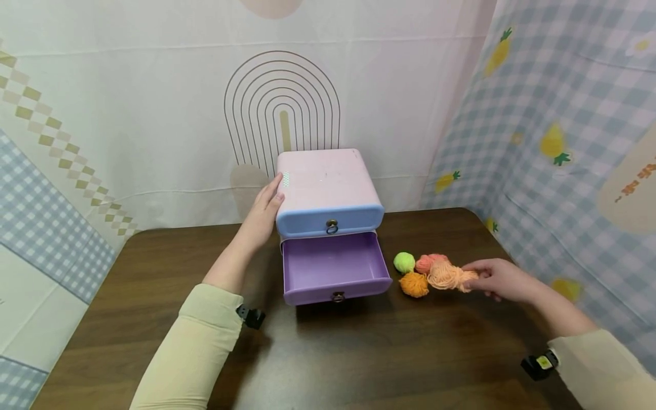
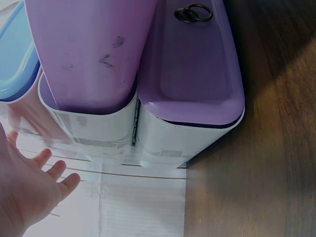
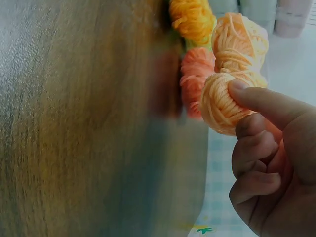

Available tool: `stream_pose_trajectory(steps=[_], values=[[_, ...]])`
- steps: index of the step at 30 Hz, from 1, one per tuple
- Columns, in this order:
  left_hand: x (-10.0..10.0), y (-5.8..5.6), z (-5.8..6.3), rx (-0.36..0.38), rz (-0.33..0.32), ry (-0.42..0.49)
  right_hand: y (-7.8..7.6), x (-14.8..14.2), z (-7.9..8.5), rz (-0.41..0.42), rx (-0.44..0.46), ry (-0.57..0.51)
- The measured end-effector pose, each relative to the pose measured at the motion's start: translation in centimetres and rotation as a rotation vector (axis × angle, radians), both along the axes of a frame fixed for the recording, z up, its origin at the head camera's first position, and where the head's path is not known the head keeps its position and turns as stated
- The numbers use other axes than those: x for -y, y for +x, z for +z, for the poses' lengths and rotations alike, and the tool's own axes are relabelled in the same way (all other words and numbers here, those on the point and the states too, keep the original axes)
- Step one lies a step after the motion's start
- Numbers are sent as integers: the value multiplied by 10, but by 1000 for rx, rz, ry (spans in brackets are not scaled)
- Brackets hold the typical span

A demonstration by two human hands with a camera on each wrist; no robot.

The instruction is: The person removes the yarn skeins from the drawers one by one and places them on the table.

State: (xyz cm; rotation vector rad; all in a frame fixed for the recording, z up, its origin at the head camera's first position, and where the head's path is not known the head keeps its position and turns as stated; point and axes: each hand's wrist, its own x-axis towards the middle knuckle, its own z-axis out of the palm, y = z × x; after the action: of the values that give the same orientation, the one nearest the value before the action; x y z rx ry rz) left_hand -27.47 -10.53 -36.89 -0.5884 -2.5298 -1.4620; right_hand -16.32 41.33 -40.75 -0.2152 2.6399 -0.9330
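My right hand (image 1: 504, 279) pinches one end of a peach yarn skein (image 1: 447, 275) between thumb and fingers. In the right wrist view the skein (image 3: 224, 101) appears pinched at its middle and overlaps a coral yarn ball (image 3: 195, 81). Close by lie an orange yarn ball (image 1: 414, 285) and a lime green one (image 1: 404, 262). My left hand (image 1: 263, 213) rests on the left side of a pink drawer box (image 1: 328, 179), fingers at its top edge. Below the blue drawer front (image 1: 307, 222), a purple drawer (image 1: 333, 262) is pulled out with a bare inside.
In the left wrist view a lower purple drawer front (image 2: 197, 64) with a ring pull sits closed under the pulled-out one. The box stands on a dark wooden table (image 1: 369, 353). Behind it hangs a patterned white cloth (image 1: 154, 114); a checked cloth (image 1: 543, 114) hangs at right.
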Motion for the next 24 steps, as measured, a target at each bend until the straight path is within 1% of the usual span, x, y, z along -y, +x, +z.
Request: stream_pose_trajectory(steps=[5,12,13,19,21,24], values=[[1,-1,-1,-2,2,-1,-6,0,-7,30,6,19],[-1,0,-1,-5,0,6,-13,2,-15,36,42,40],[-1,0,-1,-4,0,4,-13,2,-16,47,43,37],[0,0,-1,-3,-3,-5,-13,0,-15,54,46,27],[-1,1,0,0,-2,-2,-13,-1,-14,44,50,30],[-1,1,0,4,2,5,-13,-4,-12,52,49,23]])
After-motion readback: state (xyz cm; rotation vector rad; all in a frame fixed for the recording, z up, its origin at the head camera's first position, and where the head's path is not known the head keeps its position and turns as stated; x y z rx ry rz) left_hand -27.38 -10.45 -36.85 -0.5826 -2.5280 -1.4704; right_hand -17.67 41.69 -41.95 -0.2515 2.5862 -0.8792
